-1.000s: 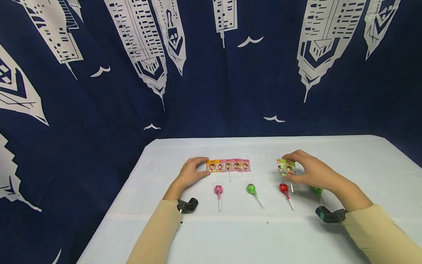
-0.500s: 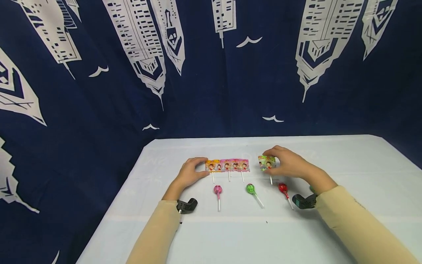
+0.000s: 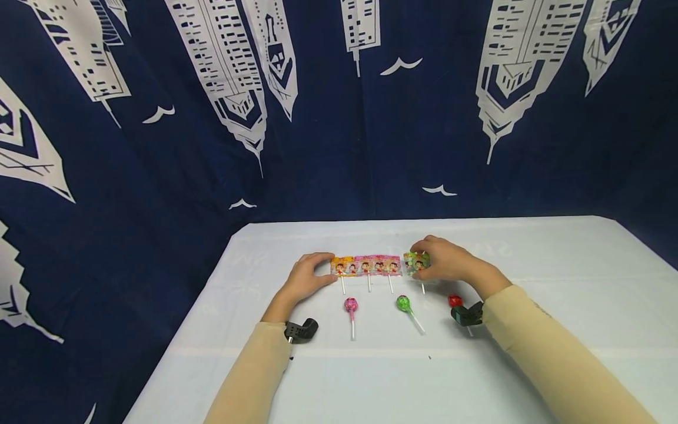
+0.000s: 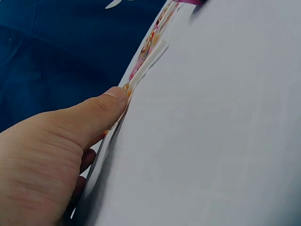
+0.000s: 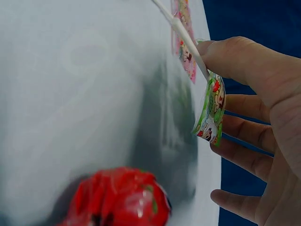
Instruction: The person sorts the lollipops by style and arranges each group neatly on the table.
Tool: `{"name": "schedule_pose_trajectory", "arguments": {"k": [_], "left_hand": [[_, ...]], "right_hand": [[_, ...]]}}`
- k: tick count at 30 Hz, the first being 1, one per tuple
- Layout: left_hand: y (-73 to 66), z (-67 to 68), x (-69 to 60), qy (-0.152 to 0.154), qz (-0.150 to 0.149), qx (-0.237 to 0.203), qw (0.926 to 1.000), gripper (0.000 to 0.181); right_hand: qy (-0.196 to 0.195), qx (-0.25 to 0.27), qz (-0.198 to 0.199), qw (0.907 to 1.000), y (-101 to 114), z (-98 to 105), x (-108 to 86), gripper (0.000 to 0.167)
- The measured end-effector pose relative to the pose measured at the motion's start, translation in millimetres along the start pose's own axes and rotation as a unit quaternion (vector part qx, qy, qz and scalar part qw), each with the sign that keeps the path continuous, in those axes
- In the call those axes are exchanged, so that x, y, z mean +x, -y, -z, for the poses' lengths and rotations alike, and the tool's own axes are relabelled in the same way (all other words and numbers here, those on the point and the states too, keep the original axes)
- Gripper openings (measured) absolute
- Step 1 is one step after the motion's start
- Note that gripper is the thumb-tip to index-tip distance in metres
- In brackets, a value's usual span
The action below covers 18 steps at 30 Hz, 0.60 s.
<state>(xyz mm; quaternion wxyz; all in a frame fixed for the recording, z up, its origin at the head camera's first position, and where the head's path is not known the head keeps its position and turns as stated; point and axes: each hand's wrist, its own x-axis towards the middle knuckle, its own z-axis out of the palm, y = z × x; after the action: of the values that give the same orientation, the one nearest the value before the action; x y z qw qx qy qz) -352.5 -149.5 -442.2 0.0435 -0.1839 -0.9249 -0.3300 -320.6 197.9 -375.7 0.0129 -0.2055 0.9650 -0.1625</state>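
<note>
My left hand (image 3: 307, 275) pinches the left end of a flat orange-wrapped lollipop (image 3: 343, 267) on the table, thumb below and fingers above. Two pink-wrapped lollipops (image 3: 365, 267) continue the row to its right, sticks toward me. My right hand (image 3: 447, 262) holds a green-wrapped flat lollipop (image 3: 415, 263) between thumb and fingers, just right of the row, with a small gap. In the right wrist view its wrapper (image 5: 214, 110) is tilted above the table, white stick (image 5: 188, 44) under the thumb. The left wrist view shows my thumb (image 4: 110, 101) against the orange wrapper's edge.
In front of the row lie a pink ball lollipop (image 3: 351, 304), a green one (image 3: 404, 303) and a red one (image 3: 454, 300), partly covered by the right wrist device (image 3: 467, 315). The white table (image 3: 339, 383) ends at a dark blue curtain (image 3: 328, 188).
My right hand has moved left with the green-wrapped lollipop, up to the right end of the row. Its arm now hides a green ball lollipop. The left hand stays put.
</note>
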Motion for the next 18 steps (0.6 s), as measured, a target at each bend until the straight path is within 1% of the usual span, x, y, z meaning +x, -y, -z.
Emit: {"name": "schedule_pose_trajectory", "arguments": {"k": [6, 10, 15, 18], "left_hand": [[0.0, -1.1, -0.3, -0.001, 0.000, -0.003, 1.0000, 0.055], [-1.0, -1.2, 0.1, 0.001, -0.003, -0.006, 1.0000, 0.056], [-1.1, -0.8, 0.4, 0.000, -0.007, -0.003, 1.0000, 0.056], [-0.3, 0.1, -0.2, 0.000, -0.003, -0.001, 1.0000, 0.056]], "right_hand": [[0.026, 0.004, -0.021, 0.9994, -2, -6, 8.8, 0.060], [0.042, 0.004, -0.035, 0.9985, -5, -9, 11.3, 0.061], [0.038, 0.006, -0.033, 0.9987, -7, -11, 13.8, 0.060], [0.038, 0.013, -0.025, 0.9989, -6, -13, 16.1, 0.060]]}}
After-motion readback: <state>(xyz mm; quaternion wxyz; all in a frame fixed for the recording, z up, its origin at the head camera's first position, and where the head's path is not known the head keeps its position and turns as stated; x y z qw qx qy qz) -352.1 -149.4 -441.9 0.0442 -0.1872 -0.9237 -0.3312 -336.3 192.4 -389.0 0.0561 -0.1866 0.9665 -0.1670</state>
